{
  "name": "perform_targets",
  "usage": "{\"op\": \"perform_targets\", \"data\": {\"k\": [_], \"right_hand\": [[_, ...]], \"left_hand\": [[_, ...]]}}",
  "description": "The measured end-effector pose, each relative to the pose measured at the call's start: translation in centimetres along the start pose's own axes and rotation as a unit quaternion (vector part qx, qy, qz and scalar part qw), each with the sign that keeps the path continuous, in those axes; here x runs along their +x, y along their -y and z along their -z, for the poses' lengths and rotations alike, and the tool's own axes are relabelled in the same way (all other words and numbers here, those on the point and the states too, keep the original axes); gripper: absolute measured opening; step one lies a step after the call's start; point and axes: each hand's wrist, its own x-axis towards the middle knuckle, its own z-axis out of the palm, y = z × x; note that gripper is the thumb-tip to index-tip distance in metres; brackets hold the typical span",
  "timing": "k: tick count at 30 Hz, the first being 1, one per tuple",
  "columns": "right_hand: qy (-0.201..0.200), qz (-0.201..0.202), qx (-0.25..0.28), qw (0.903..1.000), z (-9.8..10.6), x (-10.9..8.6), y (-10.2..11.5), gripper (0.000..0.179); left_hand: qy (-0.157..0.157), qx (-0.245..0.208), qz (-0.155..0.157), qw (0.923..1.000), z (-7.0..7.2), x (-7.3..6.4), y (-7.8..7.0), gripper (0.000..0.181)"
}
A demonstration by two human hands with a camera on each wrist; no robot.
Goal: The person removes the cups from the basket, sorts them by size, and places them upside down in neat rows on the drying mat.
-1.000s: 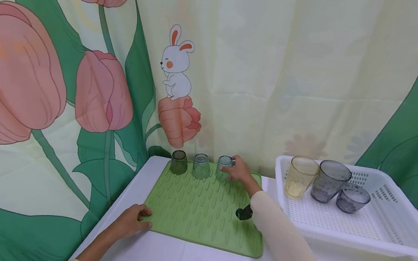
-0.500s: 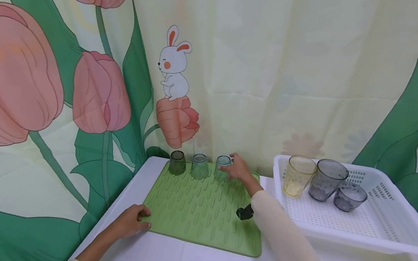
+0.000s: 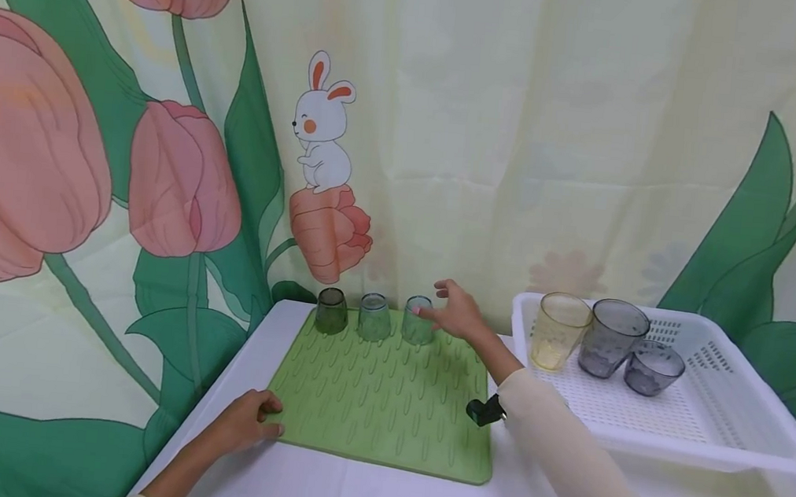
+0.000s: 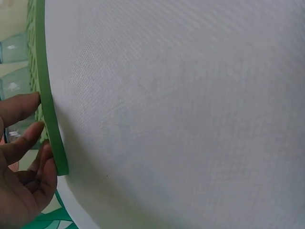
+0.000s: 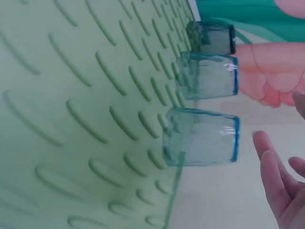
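Observation:
Three tinted tumblers stand along the far edge of the green ridged mat (image 3: 384, 405), narrower end up: a dark one (image 3: 332, 311), a middle blue-green one (image 3: 374, 317) and a right blue-green one (image 3: 418, 321). My right hand (image 3: 459, 313) hovers just right of the last tumbler, fingers spread and holding nothing. The right wrist view shows a gap between its fingers (image 5: 269, 167) and that right tumbler (image 5: 202, 137). At the mat's near left corner, relaxed fingers of my left hand (image 3: 240, 424) touch the edge; the left wrist view shows the fingers (image 4: 21, 109) against it.
A white perforated basket (image 3: 679, 451) stands to the right, holding a yellow glass (image 3: 559, 334), a tall grey glass (image 3: 612, 342) and a short grey bowl-like glass (image 3: 653, 369). White cloth covers the table (image 3: 320, 494). Behind hangs a curtain (image 3: 448, 166) printed with tulips and a rabbit.
My right hand has let go of the right tumbler and moved slightly up and right, its fingers spreading. The tumbler stays on the mat. My left hand keeps its place at the corner.

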Motion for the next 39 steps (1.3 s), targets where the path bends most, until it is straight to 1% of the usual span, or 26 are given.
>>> {"op": "perform_targets", "data": {"k": [2, 6, 9, 13, 16, 19, 21, 24, 26, 28, 30, 33, 36, 39], "right_hand": [[0.002, 0.004, 0.005, 1.0, 0.5, -0.9, 0.2, 0.076], [0.012, 0.03, 0.003, 0.9995, 1.6, -2.9, 0.3, 0.073], [0.027, 0.05, 0.009, 0.9984, 2.2, -4.6, 0.3, 0.072], [0.038, 0.079, 0.028, 0.9957, 3.1, -7.0, 0.1, 0.067], [0.045, 0.105, 0.05, 0.9922, 3.8, -8.6, -0.4, 0.059], [0.065, 0.123, 0.075, 0.9874, 4.8, -10.3, -1.2, 0.052], [0.085, 0.135, 0.084, 0.9837, 5.6, -11.5, -1.9, 0.048], [0.111, 0.151, 0.09, 0.9782, 7.0, -13.1, -3.1, 0.043], [0.121, 0.155, 0.095, 0.9758, 8.1, -14.2, -4.1, 0.04], [0.124, 0.159, 0.097, 0.9746, 9.1, -15.0, -5.2, 0.037], [0.12, 0.162, 0.099, 0.9745, 10.2, -15.9, -6.5, 0.037], [0.094, 0.168, 0.094, 0.9769, 11.8, -16.9, -8.3, 0.034], [0.051, 0.162, 0.078, 0.9823, 13.5, -17.6, -9.8, 0.03], [-0.005, 0.136, 0.056, 0.989, 15.3, -18.1, -10.9, 0.03]], "left_hand": [[0.003, 0.004, -0.002, 1.0, 0.0, 0.1, -0.1, 0.03], [0.006, 0.011, -0.016, 0.9998, 0.1, 0.2, -0.3, 0.03], [0.007, 0.014, -0.028, 0.9995, 0.3, 0.2, -0.6, 0.031], [0.015, -0.009, -0.041, 0.999, 0.4, 0.4, -1.3, 0.032], [0.031, -0.036, -0.068, 0.9965, 0.4, 0.7, -1.8, 0.035], [0.058, -0.061, -0.107, 0.9908, 0.2, 1.0, -2.4, 0.037], [0.075, -0.075, -0.127, 0.9863, -0.1, 1.3, -2.8, 0.038], [0.096, -0.103, -0.149, 0.9787, -0.4, 1.6, -3.8, 0.04], [0.109, -0.124, -0.156, 0.9738, -0.6, 1.7, -4.7, 0.041], [0.122, -0.145, -0.163, 0.9683, -0.8, 1.7, -5.7, 0.041], [0.136, -0.162, -0.166, 0.9632, -0.9, 1.7, -6.7, 0.042], [0.15, -0.176, -0.173, 0.9573, -1.2, 1.8, -8.0, 0.043], [0.159, -0.186, -0.18, 0.9526, -1.5, 1.9, -9.2, 0.04], [0.164, -0.193, -0.188, 0.949, -1.8, 2.0, -10.4, 0.037]]}}
